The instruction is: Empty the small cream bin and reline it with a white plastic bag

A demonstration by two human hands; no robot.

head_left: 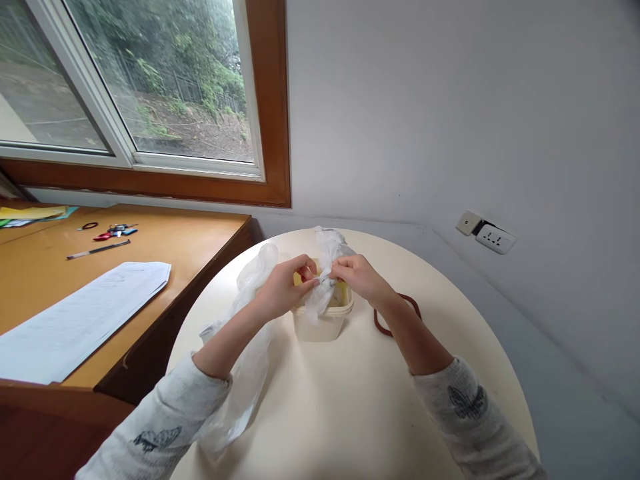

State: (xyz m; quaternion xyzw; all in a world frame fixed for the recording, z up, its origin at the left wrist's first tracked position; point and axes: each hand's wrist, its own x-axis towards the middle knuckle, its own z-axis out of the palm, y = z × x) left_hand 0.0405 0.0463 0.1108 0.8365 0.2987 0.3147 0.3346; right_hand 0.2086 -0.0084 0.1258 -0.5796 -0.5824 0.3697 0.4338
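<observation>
Both hands meet over a cream plastic tub (320, 325) on the round table. A white, thin plastic bag (330, 248) is bunched and twisted above the tub's opening. My left hand (286, 288) pinches the bag from the left, thumb and fingertips closed on the gathered part. From the right, my right hand (365, 277) pinches the same knot-like bunch. Part of the bag hangs over the tub's front rim. What lies inside the tub is mostly hidden by the bag and fingers.
Another clear plastic bag (250, 373) lies crumpled under my left forearm. A brown ring-shaped rim (419, 308) sits right of the tub, partly behind my right forearm. The white round table (350, 413) adjoins a wooden desk (200, 233) with papers (95, 313), a pen (99, 250) and keys (117, 231).
</observation>
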